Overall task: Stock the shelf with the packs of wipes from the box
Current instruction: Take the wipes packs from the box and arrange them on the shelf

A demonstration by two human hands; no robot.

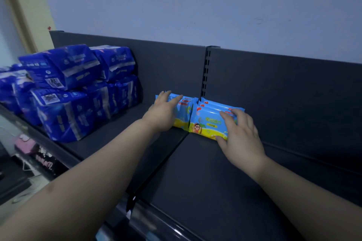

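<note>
**A:** Two groups of packs of wipes (212,110), is that right? Where do they sit?

**B:** Yes, light blue and yellow ones, at the very back of the dark shelf (205,172), against the back panel (274,88). The left group (186,110) and the right group (207,123) touch where the slotted upright post (206,72) comes down.

**A:** And the hands?

**B:** The left hand (163,112) lies over the left group, fingers straight and close together, reaching across the tops of the packs. The right hand (240,133) rests on the front pack of the right group, fingers spread apart and fairly flat over its top. Its thumb seems to press at the pack's lower front edge, though the dim light makes that hard to judge.

**A:** So neither hand lifts a pack?

**B:** No, every pack stands on the shelf.

**A:** Anything else up there?

**B:** A stack of dark blue packs (78,92) at the left end of the shelf, well apart from the wipes. A pale blue wall (195,6) rises behind.
</note>
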